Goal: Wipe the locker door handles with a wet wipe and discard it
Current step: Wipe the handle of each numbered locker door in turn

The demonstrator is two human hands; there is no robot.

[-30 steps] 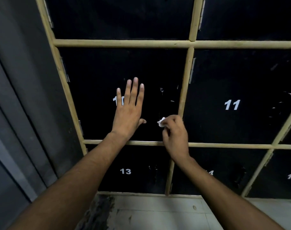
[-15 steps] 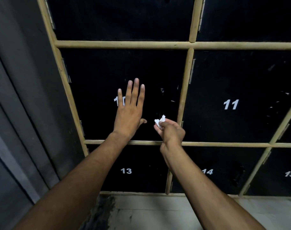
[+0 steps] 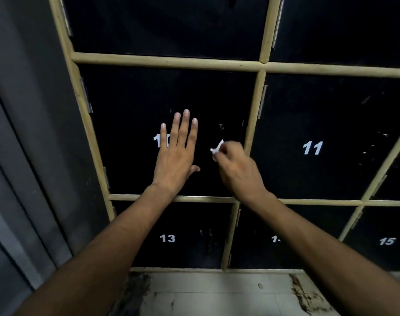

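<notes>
One small white wipe (image 3: 217, 149) sits crumpled in the fingertips of the right hand (image 3: 239, 169), pressed to door 10 (image 3: 130, 124) near its right edge, just below a faint metal fitting (image 3: 221, 126); whether that is the handle is too dark to tell. The right hand is curled closed around the wipe, knuckles toward the camera, its forearm rising from the lower right. The left hand (image 3: 175, 161) lies flat and fully open on the same door, fingers together and pointing up, thumb out to the right, holding nothing and covering part of the white "10"

Compared with half a second ago, the right hand has rolled over to the right, its back now facing the camera, and the wipe sits slightly higher on the door; the left hand has not shifted

Around door 10 runs a pale yellow frame (image 3: 171, 61). Door 11 (image 3: 313, 148) is to the right; doors 13 (image 3: 167, 238) and 15 (image 3: 387, 241) are below, with the right forearm hiding most of the number between them. A grey wall (image 3: 23, 133) stands at left and worn floor (image 3: 217, 293) lies beneath
</notes>
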